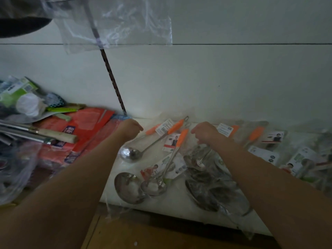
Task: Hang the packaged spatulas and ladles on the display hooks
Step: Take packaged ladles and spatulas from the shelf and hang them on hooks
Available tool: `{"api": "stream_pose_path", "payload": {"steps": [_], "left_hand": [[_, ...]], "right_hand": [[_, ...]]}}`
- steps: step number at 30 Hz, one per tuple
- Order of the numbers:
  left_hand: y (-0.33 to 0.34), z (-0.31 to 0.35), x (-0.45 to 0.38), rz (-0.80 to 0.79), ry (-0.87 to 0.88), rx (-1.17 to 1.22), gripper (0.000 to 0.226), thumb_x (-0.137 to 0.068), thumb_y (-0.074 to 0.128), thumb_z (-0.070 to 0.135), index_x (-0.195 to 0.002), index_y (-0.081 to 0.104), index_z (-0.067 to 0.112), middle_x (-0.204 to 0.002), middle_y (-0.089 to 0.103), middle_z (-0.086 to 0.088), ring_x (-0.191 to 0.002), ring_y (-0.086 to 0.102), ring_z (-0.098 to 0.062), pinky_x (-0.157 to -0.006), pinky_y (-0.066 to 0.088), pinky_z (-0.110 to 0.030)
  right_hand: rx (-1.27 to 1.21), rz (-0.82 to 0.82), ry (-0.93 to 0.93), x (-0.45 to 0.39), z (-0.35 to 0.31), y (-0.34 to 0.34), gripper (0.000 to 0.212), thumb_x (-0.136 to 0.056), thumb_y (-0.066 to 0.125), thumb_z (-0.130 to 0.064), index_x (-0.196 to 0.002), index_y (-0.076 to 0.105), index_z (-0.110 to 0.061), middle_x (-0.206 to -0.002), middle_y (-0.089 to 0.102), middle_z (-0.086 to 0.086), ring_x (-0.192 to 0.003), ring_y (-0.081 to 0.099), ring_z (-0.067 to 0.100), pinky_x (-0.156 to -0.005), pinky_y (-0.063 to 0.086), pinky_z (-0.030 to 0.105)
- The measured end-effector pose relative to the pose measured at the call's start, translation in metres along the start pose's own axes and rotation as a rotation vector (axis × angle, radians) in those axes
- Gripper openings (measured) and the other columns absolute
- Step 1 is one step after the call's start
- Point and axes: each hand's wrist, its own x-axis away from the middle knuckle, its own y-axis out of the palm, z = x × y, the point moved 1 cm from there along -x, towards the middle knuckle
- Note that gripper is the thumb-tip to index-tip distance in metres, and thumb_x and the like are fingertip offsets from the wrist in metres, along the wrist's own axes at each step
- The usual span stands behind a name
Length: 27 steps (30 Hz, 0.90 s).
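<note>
Dim, soft, slightly blurred wide-angle view, edges bowed.

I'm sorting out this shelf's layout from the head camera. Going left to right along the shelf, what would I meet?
Green-and-white package → wooden-handled tool → red packets → left hand → small steel ladle → right hand → bagged orange-handled utensils at the right end.

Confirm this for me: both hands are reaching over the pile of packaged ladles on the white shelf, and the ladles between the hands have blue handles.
Not quite. The head view shows the left hand and right hand over the packaged ladles on the white shelf, as you say, but the handles between the hands are orange, not blue.
</note>
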Motion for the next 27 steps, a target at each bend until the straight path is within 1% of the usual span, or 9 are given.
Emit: {"api": "stream_pose_path", "payload": {"steps": [3, 5, 7, 10, 17, 20, 22, 25, 27], "left_hand": [[-0.011, -0.011, -0.007, 0.057, -0.025, 0.063, 0.034, -0.087, 0.038, -0.010, -0.104, 0.068, -0.006, -0.107, 0.067, -0.022, -0.076, 0.058, -0.024, -0.066, 0.048, -0.018], [-0.017, -0.017, -0.008, 0.102, -0.052, 0.123, 0.033, -0.086, 0.038, -0.011, -0.101, 0.068, -0.008, -0.091, 0.068, -0.021, -0.064, 0.054, -0.017, -0.070, 0.049, -0.023], [-0.022, -0.022, -0.007, 0.141, -0.075, 0.149, 0.032, -0.085, 0.040, -0.012, -0.099, 0.069, -0.008, -0.082, 0.068, -0.019, -0.073, 0.061, -0.027, -0.086, 0.052, -0.036], [-0.028, -0.028, -0.006, 0.141, -0.089, 0.161, 0.030, -0.085, 0.043, -0.011, -0.100, 0.069, -0.006, -0.104, 0.069, -0.022, -0.098, 0.064, -0.033, -0.096, 0.049, -0.043], [-0.047, -0.040, -0.001, 0.157, -0.103, 0.168, 0.034, -0.085, 0.038, -0.011, -0.092, 0.070, -0.002, -0.086, 0.064, -0.017, -0.081, 0.057, -0.028, -0.081, 0.049, -0.040], [-0.053, -0.050, -0.003, 0.139, -0.137, 0.190, 0.033, -0.083, 0.041, -0.012, -0.071, 0.068, 0.002, -0.062, 0.063, -0.009, -0.076, 0.055, -0.028, -0.073, 0.044, -0.038], [-0.055, -0.051, -0.001, 0.139, -0.151, 0.185, 0.031, -0.083, 0.041, -0.012, -0.077, 0.070, -0.002, -0.051, 0.060, 0.000, -0.075, 0.054, -0.027, -0.073, 0.044, -0.037], [-0.054, -0.043, 0.006, 0.131, -0.122, 0.177, 0.034, -0.084, 0.040, -0.012, -0.090, 0.071, 0.000, -0.075, 0.067, -0.015, -0.085, 0.061, -0.032, -0.089, 0.051, -0.042], [-0.048, -0.036, 0.006, 0.125, -0.117, 0.195, 0.034, -0.084, 0.040, -0.012, -0.096, 0.070, -0.005, -0.093, 0.070, -0.023, -0.093, 0.063, -0.035, -0.092, 0.051, -0.042]], "right_hand": [[-0.053, -0.002, -0.048, 0.007, -0.010, 0.000, 0.031, -0.093, 0.042, 0.000, -0.118, 0.061, 0.004, -0.125, 0.058, 0.022, -0.119, 0.053, 0.036, -0.100, 0.045, 0.039], [-0.061, -0.003, -0.063, 0.008, -0.013, 0.002, 0.030, -0.093, 0.043, -0.001, -0.117, 0.061, 0.003, -0.125, 0.059, 0.021, -0.119, 0.053, 0.036, -0.100, 0.045, 0.039], [-0.060, -0.006, -0.055, 0.007, -0.014, 0.004, 0.030, -0.093, 0.044, -0.003, -0.118, 0.059, 0.004, -0.125, 0.058, 0.021, -0.118, 0.054, 0.036, -0.101, 0.045, 0.041], [-0.062, -0.013, -0.045, 0.007, -0.015, 0.006, 0.030, -0.094, 0.043, -0.006, -0.118, 0.059, 0.004, -0.123, 0.059, 0.023, -0.117, 0.054, 0.037, -0.100, 0.045, 0.044], [-0.105, 0.098, -0.100, 0.003, -0.028, 0.014, 0.027, -0.087, 0.048, -0.003, -0.103, 0.067, 0.008, -0.108, 0.066, 0.023, -0.105, 0.060, 0.038, -0.093, 0.049, 0.047], [-0.087, 0.101, -0.130, 0.003, -0.036, 0.022, 0.026, -0.085, 0.049, -0.001, -0.101, 0.068, 0.009, -0.105, 0.067, 0.023, -0.100, 0.062, 0.037, -0.091, 0.050, 0.042], [-0.074, 0.095, -0.150, 0.005, -0.039, 0.025, 0.027, -0.086, 0.048, -0.001, -0.102, 0.068, 0.007, -0.107, 0.067, 0.022, -0.100, 0.061, 0.034, -0.091, 0.049, 0.040], [-0.094, 0.094, -0.154, 0.006, -0.040, 0.024, 0.027, -0.086, 0.048, -0.001, -0.101, 0.070, 0.006, -0.108, 0.067, 0.021, -0.096, 0.061, 0.030, -0.094, 0.049, 0.042], [-0.102, 0.112, -0.141, 0.006, -0.036, 0.018, 0.026, -0.085, 0.050, -0.002, -0.098, 0.070, 0.008, -0.105, 0.068, 0.022, -0.101, 0.062, 0.035, -0.094, 0.049, 0.046]]}}
